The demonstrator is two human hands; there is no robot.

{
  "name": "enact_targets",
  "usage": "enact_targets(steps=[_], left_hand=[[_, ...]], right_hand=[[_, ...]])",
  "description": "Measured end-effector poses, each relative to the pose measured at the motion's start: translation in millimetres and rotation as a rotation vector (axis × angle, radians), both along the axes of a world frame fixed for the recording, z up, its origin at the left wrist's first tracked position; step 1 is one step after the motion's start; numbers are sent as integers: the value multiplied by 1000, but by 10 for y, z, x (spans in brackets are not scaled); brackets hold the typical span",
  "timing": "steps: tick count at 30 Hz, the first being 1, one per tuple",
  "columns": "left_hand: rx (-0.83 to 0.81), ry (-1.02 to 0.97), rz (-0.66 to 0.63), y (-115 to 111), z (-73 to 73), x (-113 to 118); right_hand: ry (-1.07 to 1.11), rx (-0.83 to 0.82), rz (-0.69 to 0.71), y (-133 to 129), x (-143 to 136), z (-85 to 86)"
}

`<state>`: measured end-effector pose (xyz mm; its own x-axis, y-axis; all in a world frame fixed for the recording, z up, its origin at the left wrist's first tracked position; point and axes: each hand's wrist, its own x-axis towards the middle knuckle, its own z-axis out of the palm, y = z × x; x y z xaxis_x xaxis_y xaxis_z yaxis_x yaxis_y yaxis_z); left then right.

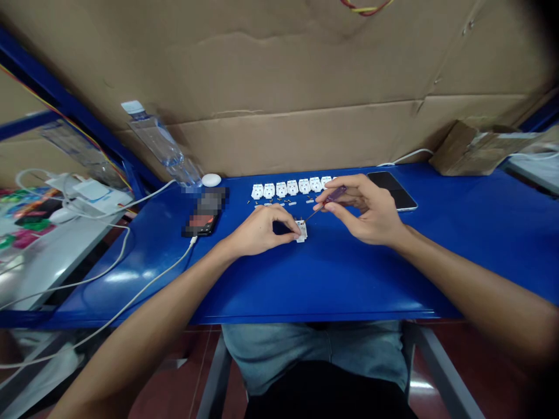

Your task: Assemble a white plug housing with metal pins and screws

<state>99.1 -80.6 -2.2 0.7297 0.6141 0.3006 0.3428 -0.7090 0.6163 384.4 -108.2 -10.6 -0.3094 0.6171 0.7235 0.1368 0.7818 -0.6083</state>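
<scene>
White plastic, a small plug (pixel 301 230) sat at the frame's centre on the blue table (pixel 458 244), pinched between the left hand's (pixel 262 230) thumb and curled fingertips. The right hand (pixel 371 212), just right of it, pinched a purple-handled screwdriver (pixel 329 198) between thumb and forefinger, other fingers loosely bent, its tip touching the plug. More plugs (pixel 292 187) lined up behind.
</scene>
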Motion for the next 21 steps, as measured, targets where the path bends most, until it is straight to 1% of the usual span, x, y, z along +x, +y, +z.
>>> enact_targets(steps=[5,11,21], left_hand=[[-3,16,27,-3,-22,20],[-84,-7,13,-9,-40,40],[-65,-9,13,-12,-39,38]], right_hand=[[-1,7,14,1,2,9],[-20,22,48,-19,-6,10],[-93,24,117,-59,-13,-3]])
